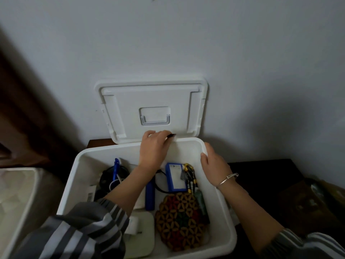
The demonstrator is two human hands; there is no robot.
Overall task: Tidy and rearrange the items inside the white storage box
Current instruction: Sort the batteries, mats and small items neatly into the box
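The open white storage box [226, 217] fills the lower middle of the view, with its lid [153, 98] leaning upright against the wall behind. My left hand [153, 148] reaches over the box's far edge and pinches a small dark object [172, 135]. On the box's right rim rests my right hand [214, 165], gripping it. Inside lie a blue-edged flat device [175, 177], a blue cylinder [150, 195], a blue pen [115, 171], black cables [106, 176], a patterned wooden trivet [182, 219], gold-tipped plugs [190, 176] and a white flat item [141, 232].
The box sits on a dark wooden surface [261, 176] against a white wall. A pale mattress-like edge [16, 193] lies at the left. Brown and dark items [313, 200] sit at the right.
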